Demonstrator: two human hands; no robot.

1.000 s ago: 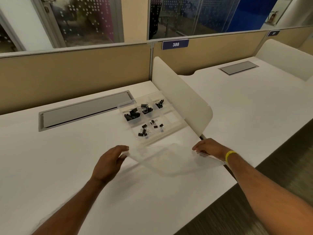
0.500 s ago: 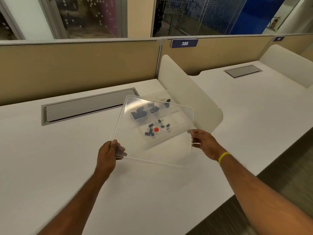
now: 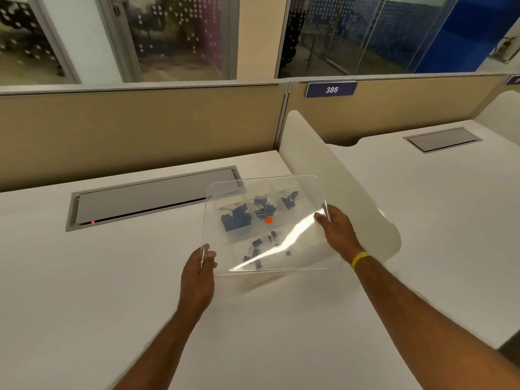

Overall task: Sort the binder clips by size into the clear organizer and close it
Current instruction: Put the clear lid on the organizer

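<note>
A: White tabletop [image 3: 112,277], beige office partitions [image 3: 140,130] behind. Where is the clear lid [image 3: 281,249]?

B: Your left grip [image 3: 201,266] pinches its near-left edge, your right grip [image 3: 334,229] its right edge. It tilts over the organizer [image 3: 298,220], with binder clips [image 3: 236,216] showing through, lying in compartments.

A: Which step?

B: Closing, I judge. Level it, align the corners, lower it squarely.

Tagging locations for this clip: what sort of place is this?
Probably an open-plan office: white desk with a cable hatch, tan partition panel, and a seat tag reading 386.
</note>
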